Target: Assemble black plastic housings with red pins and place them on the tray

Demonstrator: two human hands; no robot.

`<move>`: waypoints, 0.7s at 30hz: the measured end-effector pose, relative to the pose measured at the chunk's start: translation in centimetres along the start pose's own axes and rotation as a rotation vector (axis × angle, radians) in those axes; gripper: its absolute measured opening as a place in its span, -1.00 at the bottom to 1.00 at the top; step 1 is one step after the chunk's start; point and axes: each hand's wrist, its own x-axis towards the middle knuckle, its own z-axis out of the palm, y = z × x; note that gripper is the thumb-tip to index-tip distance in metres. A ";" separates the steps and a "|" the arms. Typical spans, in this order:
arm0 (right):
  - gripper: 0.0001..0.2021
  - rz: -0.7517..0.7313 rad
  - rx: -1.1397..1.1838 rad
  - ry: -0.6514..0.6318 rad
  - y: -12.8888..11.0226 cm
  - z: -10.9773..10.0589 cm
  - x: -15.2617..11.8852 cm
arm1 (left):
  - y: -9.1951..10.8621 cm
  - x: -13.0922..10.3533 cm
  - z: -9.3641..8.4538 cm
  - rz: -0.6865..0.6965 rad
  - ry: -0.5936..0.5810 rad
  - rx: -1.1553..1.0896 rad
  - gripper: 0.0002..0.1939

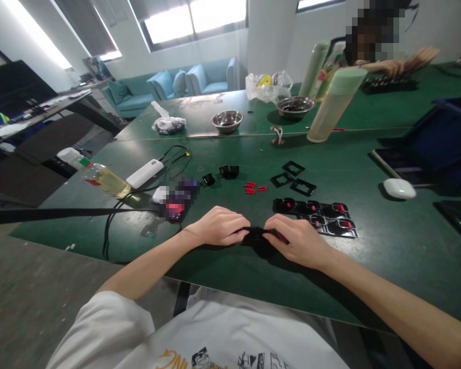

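Between both hands, just above the green table (pixel 215 271), is a small black plastic part (pixel 256 232); its exact shape is mostly hidden by my fingers. My left hand (pixel 223 227) pinches its left end, and my right hand (pixel 294 238) pinches the right end. Beside my right hand lie several black plastic assemblies (pixel 332 219) with red pieces in them, set in two rows. Farther off are small red plastic pieces (pixel 250 188), flat black square frames (pixel 302 187) and black block-like parts (pixel 229 171).
To the left are a phone (pixel 180 200), a white power bank (pixel 145 173) with cables and a bottle of yellowish liquid (pixel 106 179). Metal bowls (pixel 227 121) and a tall green-capped bottle (pixel 332 110) stand farther back. At right are a white case (pixel 399 188) and a blue bin (pixel 441 133). Another person works across the table.
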 end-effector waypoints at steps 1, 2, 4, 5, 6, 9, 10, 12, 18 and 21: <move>-0.88 0.002 0.001 0.000 0.0 0.0 0.0 | 0.1 0.0 -0.1 -0.002 -0.004 -0.007 -0.70; -0.88 0.003 0.000 -0.002 0.0 0.0 0.0 | 0.1 0.0 -0.2 0.000 -0.006 -0.018 -0.70; -0.89 0.002 -0.004 -0.004 0.0 -0.1 0.0 | 0.2 0.1 -0.3 0.007 0.000 -0.045 -0.65; -0.89 0.001 -0.007 -0.004 0.0 -0.1 0.0 | 0.2 0.1 -0.3 0.010 0.004 -0.056 -0.60; -0.89 0.000 -0.010 -0.002 0.0 -0.1 0.0 | 0.2 0.1 -0.2 0.011 0.008 -0.061 -0.56; -0.89 -0.001 -0.009 0.001 0.0 -0.1 0.0 | 0.2 0.0 0.0 0.001 0.006 -0.039 -0.52; -0.90 0.000 -0.007 -0.001 0.1 -0.1 0.0 | 0.2 0.0 0.0 -0.003 0.001 -0.029 -0.54; -0.90 -0.002 -0.004 -0.002 0.1 0.0 0.0 | 0.2 0.0 0.1 -0.010 -0.013 -0.018 -0.57; -0.90 -0.001 0.003 -0.008 0.0 -0.1 -0.1 | 0.2 0.0 0.1 -0.015 -0.037 -0.013 -0.60; -0.83 -0.010 0.033 -0.008 -0.2 -0.3 0.0 | 0.2 0.0 0.2 -0.018 -0.051 -0.010 -0.61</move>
